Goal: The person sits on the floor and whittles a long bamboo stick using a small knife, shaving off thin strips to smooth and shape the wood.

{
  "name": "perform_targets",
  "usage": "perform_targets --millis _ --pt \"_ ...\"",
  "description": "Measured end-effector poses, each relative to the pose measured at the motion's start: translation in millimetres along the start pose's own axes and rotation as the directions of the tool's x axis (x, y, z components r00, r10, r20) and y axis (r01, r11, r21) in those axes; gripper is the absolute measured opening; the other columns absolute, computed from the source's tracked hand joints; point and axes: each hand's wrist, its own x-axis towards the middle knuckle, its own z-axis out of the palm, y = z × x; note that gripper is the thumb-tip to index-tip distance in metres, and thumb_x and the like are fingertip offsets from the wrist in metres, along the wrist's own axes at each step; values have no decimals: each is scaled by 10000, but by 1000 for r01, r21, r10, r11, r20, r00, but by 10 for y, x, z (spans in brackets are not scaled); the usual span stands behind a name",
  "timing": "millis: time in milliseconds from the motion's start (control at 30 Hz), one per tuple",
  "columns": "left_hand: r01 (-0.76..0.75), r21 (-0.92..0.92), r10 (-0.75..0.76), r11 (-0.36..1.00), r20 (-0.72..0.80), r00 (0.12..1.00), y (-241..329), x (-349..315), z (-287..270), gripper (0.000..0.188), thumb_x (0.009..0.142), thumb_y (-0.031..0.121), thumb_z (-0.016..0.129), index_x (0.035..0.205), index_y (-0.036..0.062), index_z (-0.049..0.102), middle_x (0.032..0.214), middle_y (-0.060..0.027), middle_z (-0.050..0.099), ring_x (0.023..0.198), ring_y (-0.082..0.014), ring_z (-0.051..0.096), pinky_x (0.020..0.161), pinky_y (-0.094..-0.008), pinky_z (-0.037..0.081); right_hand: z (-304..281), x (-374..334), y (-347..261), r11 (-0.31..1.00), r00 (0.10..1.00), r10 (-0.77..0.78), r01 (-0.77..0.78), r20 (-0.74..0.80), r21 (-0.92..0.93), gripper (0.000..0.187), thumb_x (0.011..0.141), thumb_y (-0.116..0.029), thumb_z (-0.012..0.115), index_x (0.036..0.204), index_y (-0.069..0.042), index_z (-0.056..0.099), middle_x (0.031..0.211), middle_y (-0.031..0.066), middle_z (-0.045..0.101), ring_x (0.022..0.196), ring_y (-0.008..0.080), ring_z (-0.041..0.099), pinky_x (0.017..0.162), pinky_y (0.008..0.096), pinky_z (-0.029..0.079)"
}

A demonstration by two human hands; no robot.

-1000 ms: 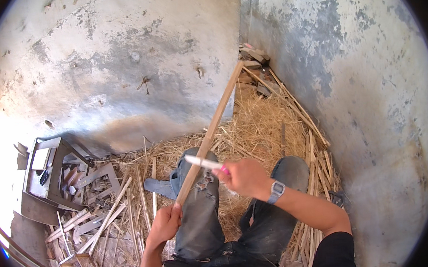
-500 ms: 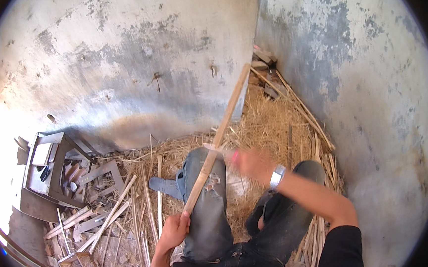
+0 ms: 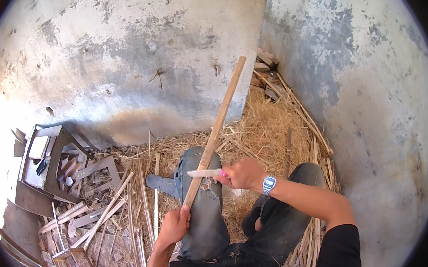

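Observation:
A long flat strip of wood or bamboo (image 3: 225, 110) slants up and away across my raised left knee. Its near end is gripped in my left hand (image 3: 174, 227), thumb along the strip. My right hand (image 3: 244, 174) is closed round the pink handle of a knife (image 3: 205, 173). The pale blade lies crosswise over the strip just above the knee, pointing left; whether its edge bites into the wood I cannot tell. A watch with a metal band (image 3: 268, 184) is on my right wrist.
Straw-like shavings (image 3: 268, 124) cover the floor ahead. Loose wooden strips (image 3: 108, 213) lie at left beside an overturned-looking wooden stool or frame (image 3: 52, 164) with a dark object on it. More strips (image 3: 304, 112) lean along the right wall (image 3: 375, 102). Bricks (image 3: 267, 63) sit in the corner.
The knife has come down along the strip toward my left hand, from above the knee to over it. My left hand still grips the near end.

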Motion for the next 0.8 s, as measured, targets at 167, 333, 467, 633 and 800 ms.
perform_targets --millis 167,333,467,633,800 --pt "-19 143 12 990 44 999 8 -105 -90 569 1109 418 469 755 -5 609 583 -50 570 524 -157 551 529 -353 451 -656 518 1342 892 842 400 -449 -363 -57 580 1062 -435 464 706 -40 694 571 207 624 522 373 635 485 476 459" --pt "0 88 -6 996 64 998 39 -99 -30 567 1109 411 478 754 -10 611 615 -52 583 543 -149 531 549 -351 445 -442 555 1187 882 813 472 -444 -340 161 610 1065 -433 463 663 -11 644 552 211 596 494 391 594 483 494 434" --pt "70 61 -75 996 83 994 -73 -99 -55 562 1112 417 477 754 0 595 618 -42 565 534 -126 504 527 -327 423 -136 427 576 948 941 284 -248 -185 198 558 1041 -435 508 697 -23 663 550 202 597 470 370 589 488 491 453" --pt "159 -174 -133 972 153 979 -126 -129 -164 539 1114 421 478 760 24 568 608 -7 517 517 -98 459 491 -294 384 -108 170 340 993 995 -98 99 -20 59 439 1017 -409 522 865 -45 715 546 167 610 475 369 597 506 485 500" --pt "-24 43 18 999 140 990 -22 -103 -211 527 1124 418 446 768 38 535 604 5 480 509 -92 422 482 -286 362 -1025 458 2004 871 902 182 -332 -391 -362 481 1024 -454 554 796 -63 720 612 164 666 510 346 637 493 462 507"
